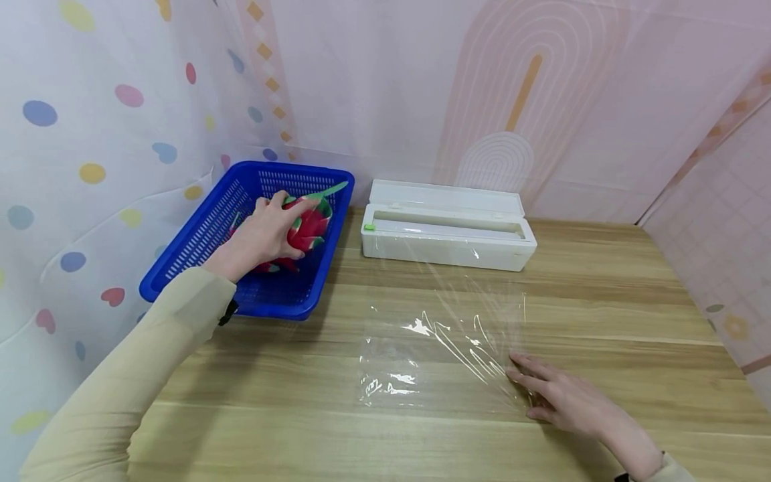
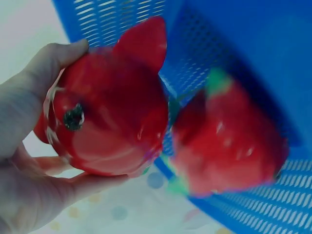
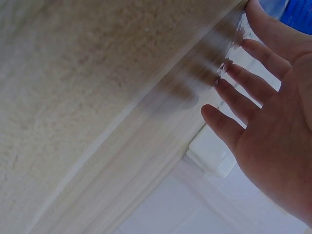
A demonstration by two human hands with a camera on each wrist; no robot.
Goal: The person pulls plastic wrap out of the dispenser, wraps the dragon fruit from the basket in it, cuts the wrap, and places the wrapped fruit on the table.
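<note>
My left hand (image 1: 265, 231) grips a red dragon fruit (image 1: 310, 224) with green-tipped scales, over the blue basket (image 1: 283, 310). In the left wrist view, thumb and fingers curve round this dragon fruit (image 2: 112, 117), and a second dragon fruit (image 2: 229, 141) lies beside it in the basket. A sheet of clear plastic wrap (image 1: 434, 348) is spread on the table, running from the white wrap box (image 1: 446, 248). At the sheet's right front edge, my right hand (image 1: 566, 395) touches the film with its fingertips. Nearly straight, spread fingers show on the right hand (image 3: 263, 97) in its wrist view.
The wrap box stands with its lid (image 1: 446, 197) raised, and a green tab (image 1: 369, 227) sits at its left end. Behind the wooden table (image 1: 602, 301) hangs a pink patterned cloth (image 1: 373, 87). A dotted white cloth (image 1: 108, 154) hangs on the left.
</note>
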